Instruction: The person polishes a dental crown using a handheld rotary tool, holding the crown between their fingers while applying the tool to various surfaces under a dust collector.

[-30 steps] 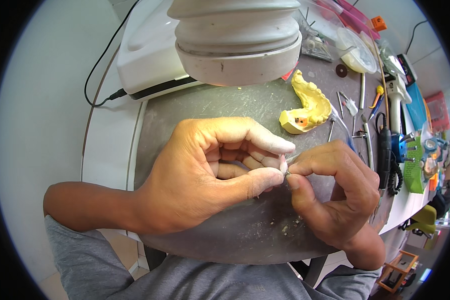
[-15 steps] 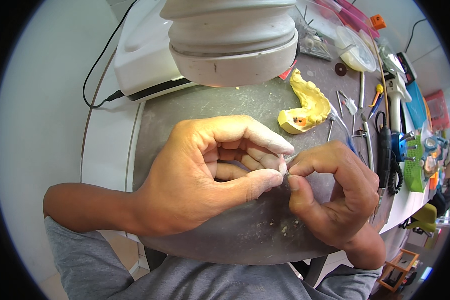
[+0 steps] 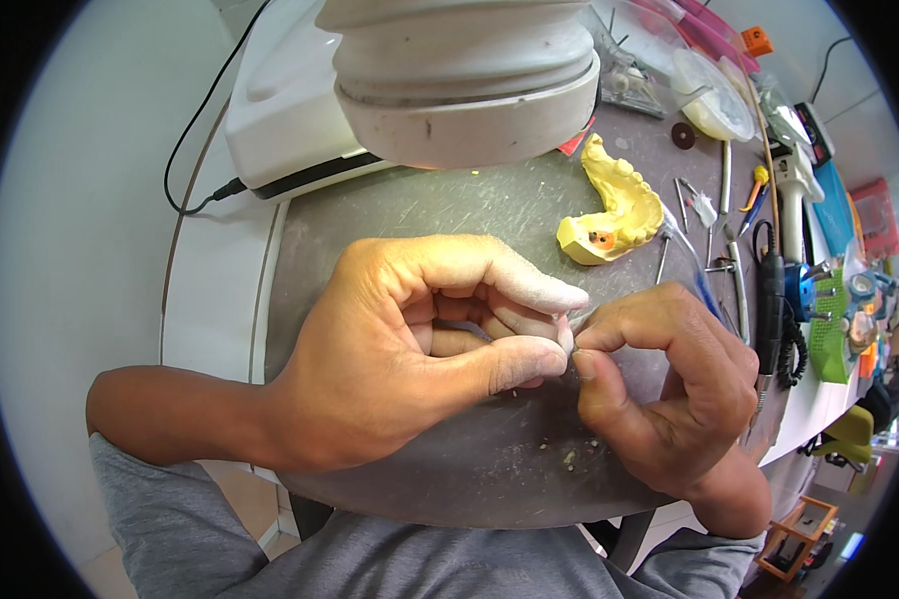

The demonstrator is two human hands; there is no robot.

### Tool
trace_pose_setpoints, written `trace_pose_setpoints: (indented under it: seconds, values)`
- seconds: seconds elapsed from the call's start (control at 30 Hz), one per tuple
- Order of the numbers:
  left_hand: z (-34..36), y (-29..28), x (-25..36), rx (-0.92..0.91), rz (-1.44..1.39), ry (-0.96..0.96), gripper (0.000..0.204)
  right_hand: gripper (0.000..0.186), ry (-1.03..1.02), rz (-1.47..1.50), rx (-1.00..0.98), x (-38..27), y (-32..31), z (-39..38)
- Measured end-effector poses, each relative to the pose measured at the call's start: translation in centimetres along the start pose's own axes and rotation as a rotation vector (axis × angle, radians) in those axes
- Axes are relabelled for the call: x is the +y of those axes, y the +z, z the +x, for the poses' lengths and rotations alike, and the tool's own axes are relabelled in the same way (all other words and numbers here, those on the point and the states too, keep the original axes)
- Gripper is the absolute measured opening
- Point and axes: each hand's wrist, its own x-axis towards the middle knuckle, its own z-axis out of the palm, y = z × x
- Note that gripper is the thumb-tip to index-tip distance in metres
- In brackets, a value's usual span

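Powdery white dust coats the thumb and index finger of my left hand (image 3: 400, 349), which pinch a small pink and whitish piece (image 3: 564, 332) between their tips. Most of that piece is covered by the fingers, so its kind is unclear. My right hand (image 3: 674, 384) is closed in a thumb-and-finger pinch right against the piece's right side; what lies in this pinch, if anything, is too small to make out. Beyond the hands, a yellow dental cast (image 3: 634, 215) of a toothed arch rests on the grey work surface (image 3: 370, 205), with a dark and orange mark on its near end.
A white ribbed suction hose (image 3: 469, 110) hangs over the far side. Left of it stands a white machine (image 3: 290, 110) with a black cord. Thin metal instruments (image 3: 737, 285), a clear tub (image 3: 714, 100) and a black handpiece (image 3: 769, 299) lie to the right. Crumbs dot the near surface.
My left fingers have curled slightly and tilted the small piece a little. The right hand stays almost in place beside it.
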Motion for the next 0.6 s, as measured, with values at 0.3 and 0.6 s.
trace_pose_setpoints:
  seconds: [0.3, 0.6]
  values:
    - [-0.18, 0.17, -0.14, 0.042, -0.006, -0.018, 0.028, 0.010, 0.008, -0.032, -0.002, -0.30, 0.30, -0.14]
    - [-0.11, 0.37, -0.30, 0.067, 0.016, 0.050, 0.023, 0.013, 0.041, 0.011, 0.014, -0.42, 0.15, -0.13]
